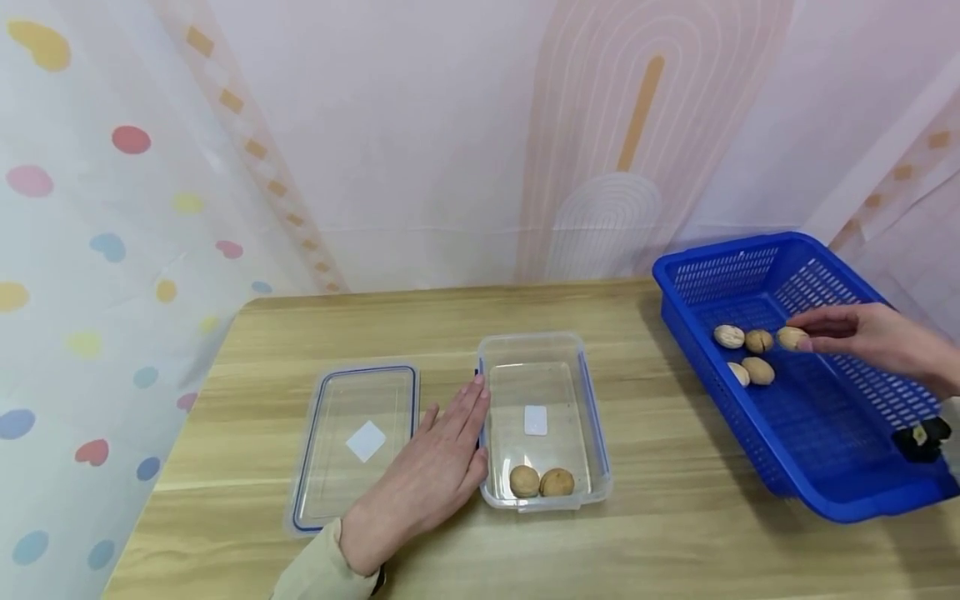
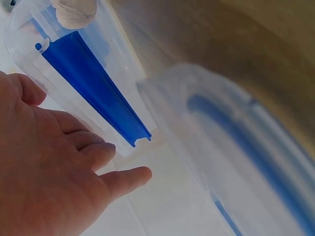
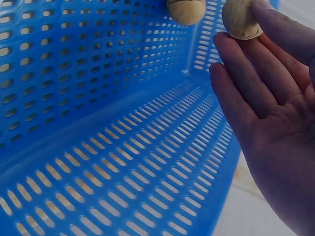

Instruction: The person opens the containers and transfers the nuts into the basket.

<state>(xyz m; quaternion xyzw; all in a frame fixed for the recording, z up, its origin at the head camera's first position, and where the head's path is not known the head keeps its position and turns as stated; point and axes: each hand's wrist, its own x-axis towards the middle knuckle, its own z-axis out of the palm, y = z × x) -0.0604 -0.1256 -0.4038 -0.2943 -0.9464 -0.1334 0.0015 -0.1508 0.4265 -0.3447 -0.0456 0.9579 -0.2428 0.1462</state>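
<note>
My right hand point(image 1: 862, 333) pinches a walnut point(image 1: 792, 337) between thumb and fingers inside the blue basket point(image 1: 787, 450). Beside it in the basket lie several more walnuts point(image 1: 759, 371). In the right wrist view the pinched walnut point(image 3: 240, 19) shows at the thumb tip, with another walnut point(image 3: 187, 11) to its left. My left hand point(image 1: 435, 462) has its fingers extended along the left side of the clear plastic container point(image 1: 536, 354). Two walnuts point(image 1: 557, 482) sit side by side at that container's near end. The left wrist view shows the container's blue side clip point(image 2: 93, 88) near the fingertips.
A clear lid point(image 1: 330, 450) with a blue seal lies flat left of the container, close to my left forearm. The wooden table point(image 1: 637, 550) carries everything. A patterned cloth point(image 1: 420, 125) hangs behind the table, and another with dots hangs at the left.
</note>
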